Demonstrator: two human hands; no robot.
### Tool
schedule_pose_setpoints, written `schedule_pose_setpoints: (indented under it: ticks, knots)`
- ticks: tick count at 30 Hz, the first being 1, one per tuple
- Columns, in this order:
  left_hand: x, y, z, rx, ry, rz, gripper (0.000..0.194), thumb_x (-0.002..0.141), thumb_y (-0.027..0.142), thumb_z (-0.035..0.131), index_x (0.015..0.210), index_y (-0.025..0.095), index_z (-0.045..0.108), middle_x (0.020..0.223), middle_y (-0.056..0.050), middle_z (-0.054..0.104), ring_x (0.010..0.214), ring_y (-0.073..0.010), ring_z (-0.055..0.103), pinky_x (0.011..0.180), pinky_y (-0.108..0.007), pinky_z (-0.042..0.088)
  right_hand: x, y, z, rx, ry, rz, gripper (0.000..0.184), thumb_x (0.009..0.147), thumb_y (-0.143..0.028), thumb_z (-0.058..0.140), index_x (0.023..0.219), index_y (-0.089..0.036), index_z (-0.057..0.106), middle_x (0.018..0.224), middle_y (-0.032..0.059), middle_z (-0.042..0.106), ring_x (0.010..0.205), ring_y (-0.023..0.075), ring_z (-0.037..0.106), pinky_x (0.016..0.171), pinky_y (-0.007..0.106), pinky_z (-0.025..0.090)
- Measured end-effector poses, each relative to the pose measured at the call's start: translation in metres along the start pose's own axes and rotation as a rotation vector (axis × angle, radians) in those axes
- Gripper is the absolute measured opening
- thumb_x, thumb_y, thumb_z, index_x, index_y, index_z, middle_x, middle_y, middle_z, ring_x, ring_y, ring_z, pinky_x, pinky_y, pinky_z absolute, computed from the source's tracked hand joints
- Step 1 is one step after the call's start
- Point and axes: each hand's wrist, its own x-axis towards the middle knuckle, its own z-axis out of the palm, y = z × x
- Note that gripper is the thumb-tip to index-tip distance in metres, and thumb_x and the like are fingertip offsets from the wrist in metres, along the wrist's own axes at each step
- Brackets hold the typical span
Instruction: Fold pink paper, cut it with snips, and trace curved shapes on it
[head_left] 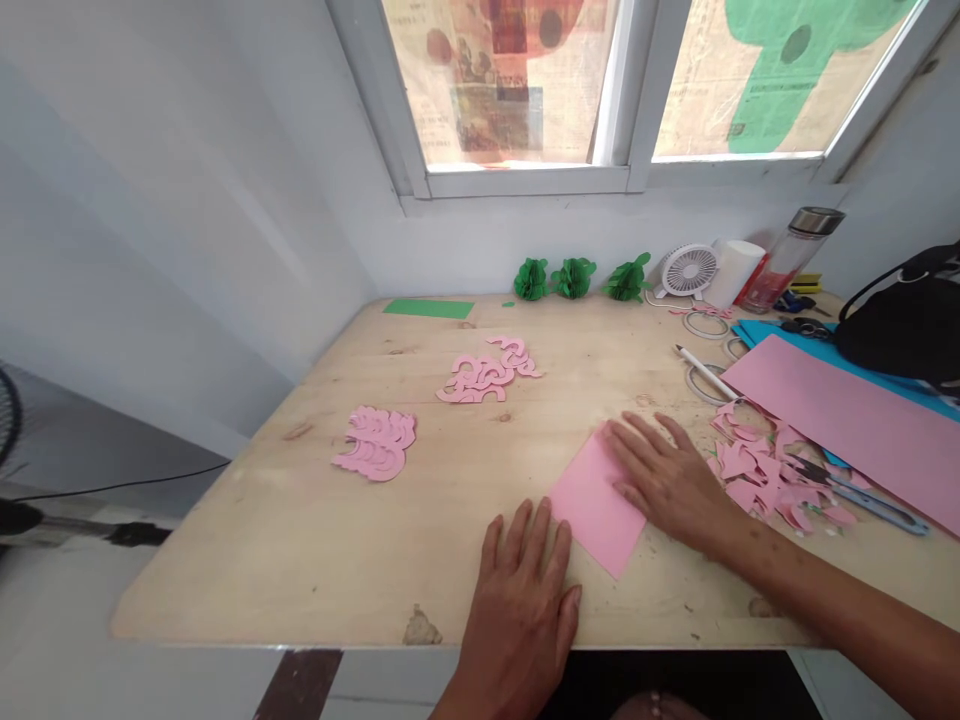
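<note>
One pink sheet (596, 510) lies flat under my slightly spread right fingers (634, 449); my left fingers (535, 535), loosely spread, touch its left corner. Uneven pressure could skew it.

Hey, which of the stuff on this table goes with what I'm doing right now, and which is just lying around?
Likely in the job:
- pink square under your right hand
- cut pink shapes
- pink scraps
- blue-handled tool, probably

Seemingly just lying about:
- small fan
- bottle
- black bag
</note>
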Motion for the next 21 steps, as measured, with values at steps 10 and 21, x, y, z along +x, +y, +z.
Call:
schedule_pose_setpoints:
  ticks: [10,21]
  knots:
    - [0.0,-0.002,0.0,0.006,-0.01,0.01,0.046,0.09,0.041,0.044,0.128,0.019,0.054,0.14,-0.009,0.05,0.131,-0.0307,0.039,0.108,-0.049,0.02,-0.001,0.01,0.015,0.063,-0.125,0.001,0.051,0.095,-0.042,0.041,0.138,-0.014,0.044,0.141,0.0116,0.05,0.128,0.0258,0.045,0.104,0.049,0.033]
    - [-0.001,-0.003,0.002,-0.032,-0.006,0.007,0.045,0.089,0.041,0.046,0.127,0.019,0.055,0.141,-0.009,0.049,0.132,-0.0301,0.038,0.109,-0.048,0.019,0.006,0.017,0.014,-0.002,-0.168,0.082,0.048,0.095,-0.041,0.04,0.133,-0.014,0.049,0.133,0.0127,0.055,0.121,0.0305,0.046,0.099,0.051,0.032]
